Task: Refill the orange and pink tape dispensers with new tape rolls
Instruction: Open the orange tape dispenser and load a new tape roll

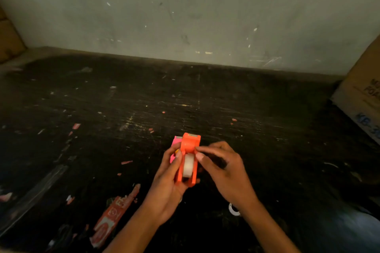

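Observation:
My left hand [166, 187] holds the orange tape dispenser [190, 146] from below and the left, its cutter end pointing away from me. A white tape roll [188, 165] sits in the dispenser's slot. The fingertips of my right hand [223, 170] pinch at the dispenser's right side, just above the roll. The pink tape dispenser [174, 148] lies on the dark table right behind and left of the orange one, mostly hidden by it and my left thumb. Another white tape roll [233, 209] lies on the table, partly under my right wrist.
The black, scratched table [123, 119] carries torn red label scraps, one large strip [112, 215] near my left forearm. A cardboard box [364, 92] stands at the right edge, another box [8, 37] at the far left. A grey wall [185, 16] closes the back.

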{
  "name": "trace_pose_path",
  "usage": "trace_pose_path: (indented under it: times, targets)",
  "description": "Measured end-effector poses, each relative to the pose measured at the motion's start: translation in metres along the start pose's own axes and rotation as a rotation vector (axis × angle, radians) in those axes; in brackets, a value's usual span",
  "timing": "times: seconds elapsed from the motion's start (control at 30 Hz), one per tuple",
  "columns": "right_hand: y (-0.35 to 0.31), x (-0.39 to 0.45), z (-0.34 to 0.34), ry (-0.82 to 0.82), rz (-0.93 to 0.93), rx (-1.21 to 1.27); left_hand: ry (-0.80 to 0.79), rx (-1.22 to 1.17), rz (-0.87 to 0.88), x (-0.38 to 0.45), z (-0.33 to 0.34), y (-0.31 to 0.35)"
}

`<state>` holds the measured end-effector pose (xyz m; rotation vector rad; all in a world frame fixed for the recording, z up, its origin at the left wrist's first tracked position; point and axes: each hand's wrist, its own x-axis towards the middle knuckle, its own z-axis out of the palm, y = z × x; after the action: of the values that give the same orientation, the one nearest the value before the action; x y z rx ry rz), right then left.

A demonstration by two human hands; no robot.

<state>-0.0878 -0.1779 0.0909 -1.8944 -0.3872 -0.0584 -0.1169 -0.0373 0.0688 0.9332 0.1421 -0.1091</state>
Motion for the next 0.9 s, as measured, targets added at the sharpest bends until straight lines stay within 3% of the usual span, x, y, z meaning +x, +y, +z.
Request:
trace_pose_path:
  times: [0.27, 0.57, 0.9]
  targets:
    - [-0.012, 0.016, -0.009, -0.185, -0.041, -0.027, -0.048, 0.132, -0.003, -0.002, -0.005, 0.003]
    - [-0.026, 0.028, -0.011, -0.077, -0.306, -0.359, -0.091, 0.208, -0.034, -0.001, -0.001, 0.009]
    - [-0.026, 0.044, -0.016, -0.081, -0.095, -0.167, -0.071, 0.351, -0.04, -0.004, 0.001, 0.008]
